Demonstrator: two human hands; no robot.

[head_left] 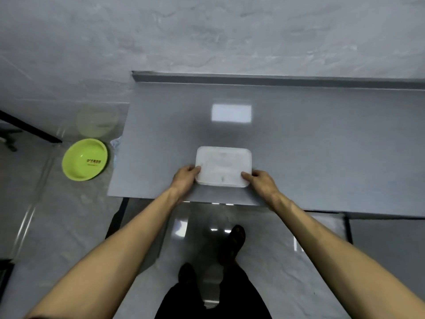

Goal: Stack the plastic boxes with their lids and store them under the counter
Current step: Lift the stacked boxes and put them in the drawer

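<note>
On the grey counter [299, 134] — whitish translucent lidded box [223, 166], perhaps several stacked.

A grey counter [299, 134] stands against a marbled grey wall [207, 31] over glossy floor tiles [57, 226].

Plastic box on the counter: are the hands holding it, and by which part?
Yes. Both hands grip the lidded plastic box at its near corners: left hand at the near-left corner, right hand at the near-right. It rests on the counter.
</note>
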